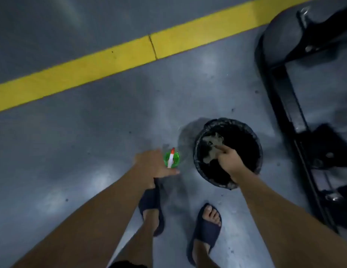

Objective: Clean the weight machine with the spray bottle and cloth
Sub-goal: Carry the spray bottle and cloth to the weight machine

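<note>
A green spray bottle (pixel 172 159) with a white and red nozzle stands on the grey floor, seen from above. My left hand (pixel 152 163) wraps it from the left, thumb along its near side; the fingers are mostly hidden. My right hand (pixel 229 159) reaches into a black bucket (pixel 254 141) and pinches a grey cloth (pixel 211 142) lying inside. The black frame of the weight machine (pixel 285 93) runs along the floor on the right, apart from both hands.
A yellow painted line (pixel 110 60) crosses the floor diagonally at the back. My feet in dark slides (pixel 206 231) stand just in front of the bucket. Open grey floor spreads to the left.
</note>
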Tool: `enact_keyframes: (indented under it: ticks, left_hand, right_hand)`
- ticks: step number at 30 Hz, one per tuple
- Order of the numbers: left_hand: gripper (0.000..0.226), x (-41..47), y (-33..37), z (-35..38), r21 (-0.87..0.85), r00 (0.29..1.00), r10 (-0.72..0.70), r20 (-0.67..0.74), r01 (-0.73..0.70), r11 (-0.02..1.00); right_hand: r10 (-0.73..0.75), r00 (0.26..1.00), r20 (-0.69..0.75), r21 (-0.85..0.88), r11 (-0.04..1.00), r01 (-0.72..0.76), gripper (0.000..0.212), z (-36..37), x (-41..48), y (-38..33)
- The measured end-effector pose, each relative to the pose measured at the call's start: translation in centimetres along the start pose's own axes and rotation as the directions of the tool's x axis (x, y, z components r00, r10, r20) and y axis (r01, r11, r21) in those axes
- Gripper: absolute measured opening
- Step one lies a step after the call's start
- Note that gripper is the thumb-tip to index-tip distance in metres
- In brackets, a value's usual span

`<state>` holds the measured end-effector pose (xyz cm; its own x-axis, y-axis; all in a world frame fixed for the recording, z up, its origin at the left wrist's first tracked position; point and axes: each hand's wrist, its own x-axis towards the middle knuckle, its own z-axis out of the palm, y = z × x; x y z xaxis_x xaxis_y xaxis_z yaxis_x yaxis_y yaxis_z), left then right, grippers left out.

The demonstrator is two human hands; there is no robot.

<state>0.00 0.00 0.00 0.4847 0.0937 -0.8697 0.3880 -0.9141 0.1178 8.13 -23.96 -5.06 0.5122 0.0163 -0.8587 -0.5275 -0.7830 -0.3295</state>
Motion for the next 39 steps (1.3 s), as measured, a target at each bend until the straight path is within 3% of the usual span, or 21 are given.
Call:
enact_keyframes:
  ticks: [2,3,5,7,10,13,15,20,25,28,30,34,36,39]
  left_hand:
    - [0.084,5.1,0.2,3.8,-0.033,0.997,0.0,0.076,0.002,0.999]
    - [0.075,6.6,0.3,5.2,-0.019,0.998,0.002,0.06,-0.001,1.0]
    - [0.053,8.8,0.5,7.3,-0.057,0.997,-0.06,-0.052,0.057,0.997]
    - [0.043,10.2,0.4,8.9,-0.119,0.988,-0.091,-0.122,0.077,0.99]
    - [0.037,10.2,-0.7,9.5,-0.158,0.986,-0.082,-0.143,0.059,0.986]
    - [0.031,8.4,-1.5,7.9,-0.166,0.992,-0.057,-0.109,0.039,0.985]
    - [0.03,5.8,-0.8,4.2,-0.246,0.994,-0.082,-0.067,0.063,0.967]
    - [0.022,-6.7,2.3,-9.4,-0.439,0.989,-0.141,0.048,0.148,0.886]
    - [0.033,-19.4,3.4,-24.6,-0.555,0.981,-0.187,-0.054,0.126,0.822]
    - [0.044,-25.7,3.8,-33.7,-0.594,0.982,-0.109,-0.152,-0.002,0.805]
    - [0.034,-28.8,4.5,-39.4,-0.597,0.985,-0.024,-0.172,-0.085,0.798]
    - [0.033,-30.9,7.1,-50.2,-0.485,0.922,0.047,-0.384,-0.246,0.839]
    - [0.034,-31.3,8.5,-54.4,-0.412,0.895,0.067,-0.441,-0.268,0.871]
    - [0.032,-30.0,10.0,-59.0,-0.433,0.904,0.076,-0.422,-0.275,0.858]
  right_hand:
    - [0.002,0.999,0.038,-0.163,0.987,0.004,0.047,2.0,5.9,1.0]
    - [0.003,0.999,0.054,-0.298,0.954,0.013,0.051,2.4,7.8,1.2]
    - [0.041,0.995,0.089,-0.4,0.916,-0.002,0.053,3.4,10.6,1.4]
    - [0.047,0.993,0.104,-0.419,0.908,0.001,0.056,5.0,13.5,3.0]
    - [0.048,0.987,0.15,-0.267,0.964,-0.007,0.052,6.2,14.3,4.0]
    - [0.057,0.997,-0.043,-0.302,0.951,-0.067,0.031,5.1,10.3,4.0]
    - [0.039,0.993,-0.11,-0.201,0.978,-0.061,0.021,2.5,6.0,2.9]
    - [0.114,0.984,-0.135,-0.193,0.971,-0.139,0.029,-5.3,-10.9,-4.6]
    - [0.098,0.972,-0.215,-0.067,0.991,-0.114,0.04,-12.9,-26.3,-15.9]
    - [0.036,0.953,-0.302,0.101,0.995,-0.006,0.043,-16.8,-34.0,-23.7]
    - [-0.006,0.927,-0.375,0.201,0.976,0.087,0.035,-18.8,-37.7,-28.1]
    - [0.013,0.881,-0.473,0.454,0.86,0.231,0.015,-22.7,-41.7,-35.1]
    - [-0.009,0.899,-0.439,0.567,0.773,0.284,0.018,-24.7,-42.6,-37.5]
    - [-0.012,0.945,-0.326,0.761,0.589,0.27,0.026,-28.1,-42.4,-40.2]
